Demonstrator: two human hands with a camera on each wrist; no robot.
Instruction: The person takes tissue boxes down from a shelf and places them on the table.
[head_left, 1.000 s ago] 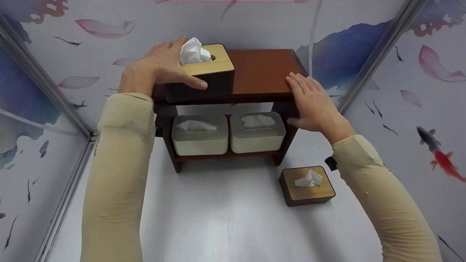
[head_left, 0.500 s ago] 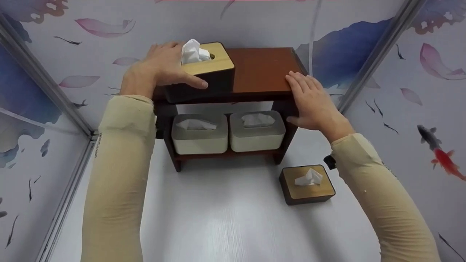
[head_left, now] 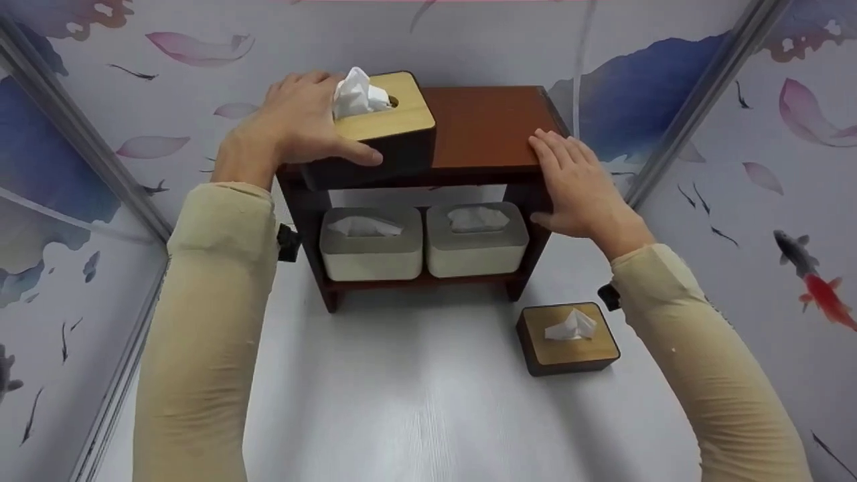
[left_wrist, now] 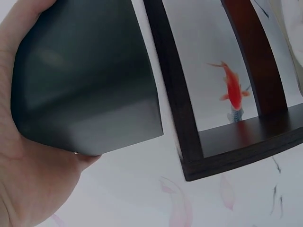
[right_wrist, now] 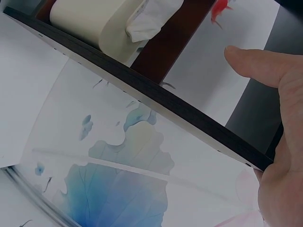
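Left hand: here it is, the person's left hand (head_left: 294, 124), wrapped round the left end of a black rectangular tissue box with a pale wooden lid (head_left: 410, 152), thumb across the front face.
Held box: up at the shelf top's left end, by the front left corner, white tissue (head_left: 355, 95) poking out; whether its underside touches the board, I cannot tell.
Shelf: a two-tier, dark reddish-brown wooden shelf (head_left: 489, 124), standing on a white wood-grained counter (head_left: 375, 402).
Right hand: over at the shelf's front right corner, the right hand (head_left: 582, 191) lies wide, fingers straight on the top's right end, thumb apart beside the right upright.
Lower tier: two rounded cream tissue boxes with grey lids (head_left: 371, 266) side by side, white tissue showing in each.
Off the front right corner: a second black box with a wooden lid (head_left: 569, 353), down on the counter, well apart from the held one.
Walls: white panels (head_left: 495, 40) printed with pink petals and blue washes; a red-and-black fish (head_left: 822, 294) on the right.
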